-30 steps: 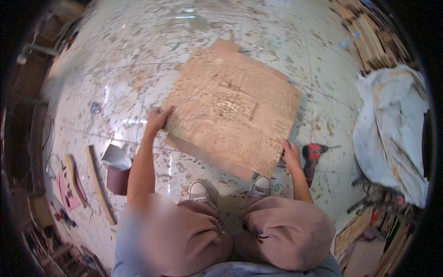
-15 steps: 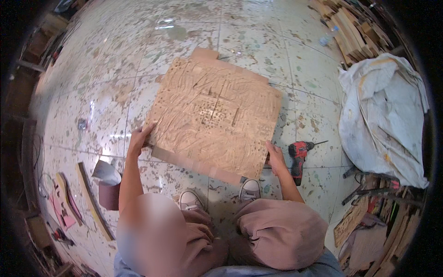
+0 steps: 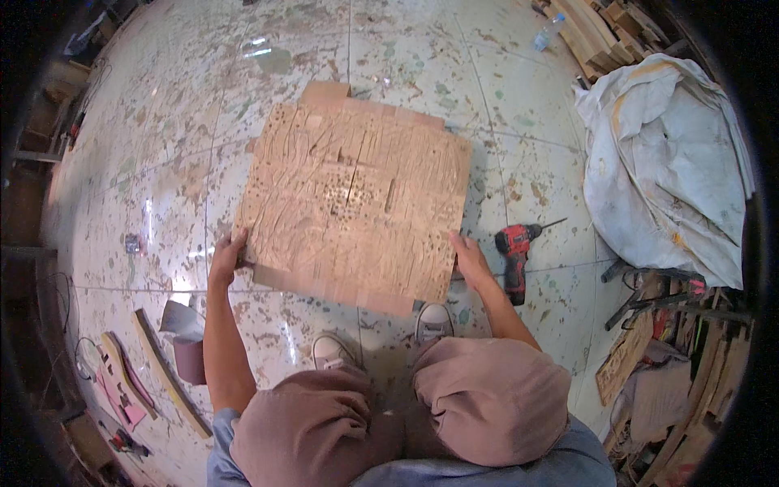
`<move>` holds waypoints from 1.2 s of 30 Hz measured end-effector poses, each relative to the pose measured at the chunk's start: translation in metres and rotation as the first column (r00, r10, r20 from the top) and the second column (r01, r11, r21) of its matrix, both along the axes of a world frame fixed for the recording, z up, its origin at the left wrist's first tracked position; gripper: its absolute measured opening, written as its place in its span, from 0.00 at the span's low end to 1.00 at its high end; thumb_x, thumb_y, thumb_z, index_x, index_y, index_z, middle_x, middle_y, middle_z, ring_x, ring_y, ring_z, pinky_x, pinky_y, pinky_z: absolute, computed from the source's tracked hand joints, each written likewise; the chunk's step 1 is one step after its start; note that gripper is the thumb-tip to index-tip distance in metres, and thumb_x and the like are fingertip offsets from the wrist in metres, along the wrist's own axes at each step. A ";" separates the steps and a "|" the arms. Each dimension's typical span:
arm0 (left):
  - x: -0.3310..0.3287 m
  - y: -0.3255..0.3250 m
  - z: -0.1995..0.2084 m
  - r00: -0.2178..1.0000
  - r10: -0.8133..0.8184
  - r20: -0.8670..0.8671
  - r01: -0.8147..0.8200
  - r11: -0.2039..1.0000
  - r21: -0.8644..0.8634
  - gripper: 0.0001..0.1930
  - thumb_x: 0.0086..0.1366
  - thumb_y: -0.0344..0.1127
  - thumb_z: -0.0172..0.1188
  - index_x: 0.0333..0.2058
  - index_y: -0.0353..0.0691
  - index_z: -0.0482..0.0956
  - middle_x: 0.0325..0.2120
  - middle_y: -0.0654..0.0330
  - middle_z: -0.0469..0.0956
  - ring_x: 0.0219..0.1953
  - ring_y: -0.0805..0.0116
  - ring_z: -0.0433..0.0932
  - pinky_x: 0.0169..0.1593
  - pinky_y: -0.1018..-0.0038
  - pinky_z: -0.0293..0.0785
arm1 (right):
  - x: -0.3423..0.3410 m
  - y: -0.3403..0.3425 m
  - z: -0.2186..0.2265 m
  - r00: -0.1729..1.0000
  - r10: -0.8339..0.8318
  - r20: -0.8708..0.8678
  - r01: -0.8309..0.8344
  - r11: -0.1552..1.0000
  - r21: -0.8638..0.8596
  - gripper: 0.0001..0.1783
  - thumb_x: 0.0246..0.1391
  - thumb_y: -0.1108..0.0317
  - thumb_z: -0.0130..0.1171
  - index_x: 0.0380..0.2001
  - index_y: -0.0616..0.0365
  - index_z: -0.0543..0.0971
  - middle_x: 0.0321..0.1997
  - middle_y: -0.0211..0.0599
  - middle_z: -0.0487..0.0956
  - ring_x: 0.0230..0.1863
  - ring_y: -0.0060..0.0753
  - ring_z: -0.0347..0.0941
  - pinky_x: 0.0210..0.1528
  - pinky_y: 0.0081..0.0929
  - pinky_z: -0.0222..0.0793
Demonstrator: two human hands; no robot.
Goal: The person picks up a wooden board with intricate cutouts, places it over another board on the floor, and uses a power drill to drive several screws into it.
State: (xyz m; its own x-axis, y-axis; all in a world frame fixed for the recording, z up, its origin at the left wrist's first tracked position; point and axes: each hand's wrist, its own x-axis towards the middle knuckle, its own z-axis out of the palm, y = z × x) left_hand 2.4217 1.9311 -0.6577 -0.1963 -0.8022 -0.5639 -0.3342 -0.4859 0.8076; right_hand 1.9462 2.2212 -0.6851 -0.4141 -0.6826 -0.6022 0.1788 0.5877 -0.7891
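A square light-brown wooden panel (image 3: 300,235) lies before my feet, its face covered in wavy grooves, dark drilled holes and a few narrow slots. Flat brown pieces, like cardboard (image 3: 365,297), stick out from beneath its near and far edges. My left hand (image 3: 229,256) is closed on the left edge near the lower corner, thumb on top. On the opposite edge, my right hand (image 3: 468,258) grips the panel, its lower fingers hidden. Just right of that hand, a red and black cordless drill (image 3: 514,258) rests on the floor, bit pointing away to the right.
Left on the stained tile floor (image 3: 178,174) are a sandpaper roll (image 3: 189,359), a curved wooden strip (image 3: 166,369) and pink pieces (image 3: 114,398). At right stand a white sack (image 3: 661,170), stacked planks (image 3: 588,36) and a plastic bottle (image 3: 548,32). My shoes (image 3: 434,323) are close to the panel.
The panel has turned slightly counterclockwise and sits straighter before me, with both hands still on its edges. The whole view has shifted, so floor items appear further left.
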 end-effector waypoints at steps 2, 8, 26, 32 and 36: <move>0.006 -0.004 0.000 1.000 0.012 0.007 -0.011 1.000 -0.010 0.27 0.67 0.54 0.64 0.54 0.38 0.77 0.39 0.57 0.82 0.33 0.67 0.83 0.30 0.69 0.82 | 0.007 -0.005 0.006 0.999 -0.029 0.045 0.030 0.999 -0.015 0.31 0.71 0.47 0.47 0.58 0.68 0.73 0.51 0.42 0.81 0.48 0.31 0.79 0.49 0.32 0.76; 0.006 -0.001 0.003 1.000 0.016 0.027 -0.015 1.000 -0.019 0.26 0.67 0.54 0.65 0.51 0.38 0.79 0.36 0.60 0.81 0.32 0.71 0.81 0.32 0.71 0.80 | 0.011 -0.007 0.008 0.997 -0.073 0.022 0.073 0.996 -0.044 0.33 0.70 0.45 0.49 0.52 0.70 0.77 0.47 0.43 0.82 0.48 0.32 0.77 0.54 0.30 0.69; -0.001 0.082 0.025 0.877 0.468 0.108 -0.257 0.647 -0.718 0.21 0.63 0.45 0.68 0.44 0.33 0.77 0.40 0.47 0.82 0.41 0.54 0.83 0.45 0.61 0.77 | -0.055 0.031 -0.001 0.992 -0.115 0.049 0.113 0.993 0.035 0.42 0.65 0.30 0.47 0.55 0.63 0.73 0.44 0.45 0.81 0.38 0.40 0.81 0.37 0.32 0.78; 0.035 0.225 0.063 0.859 0.481 0.178 -0.363 0.815 -0.452 0.15 0.66 0.41 0.67 0.40 0.32 0.81 0.31 0.54 0.85 0.34 0.67 0.85 0.38 0.70 0.79 | -0.120 -0.030 0.020 0.954 0.038 -0.297 0.002 0.991 0.133 0.43 0.65 0.29 0.45 0.52 0.65 0.76 0.41 0.45 0.81 0.32 0.37 0.79 0.32 0.31 0.77; 0.127 0.328 0.106 0.698 0.620 0.359 -0.504 0.781 -0.368 0.13 0.70 0.39 0.60 0.40 0.33 0.83 0.31 0.56 0.85 0.32 0.70 0.85 0.36 0.74 0.78 | -0.151 -0.088 0.049 0.862 0.258 -0.437 -0.188 0.962 0.197 0.42 0.66 0.31 0.44 0.52 0.66 0.76 0.38 0.45 0.81 0.30 0.35 0.78 0.28 0.29 0.76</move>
State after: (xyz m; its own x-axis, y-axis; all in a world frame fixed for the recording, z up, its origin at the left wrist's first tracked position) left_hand 2.5484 2.2595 -0.5519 0.5545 -0.7909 -0.2588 -0.3989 -0.5255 0.7515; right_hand 1.7950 2.1330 -0.6366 -0.5124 -0.7107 -0.4820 -0.3285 0.6808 -0.6547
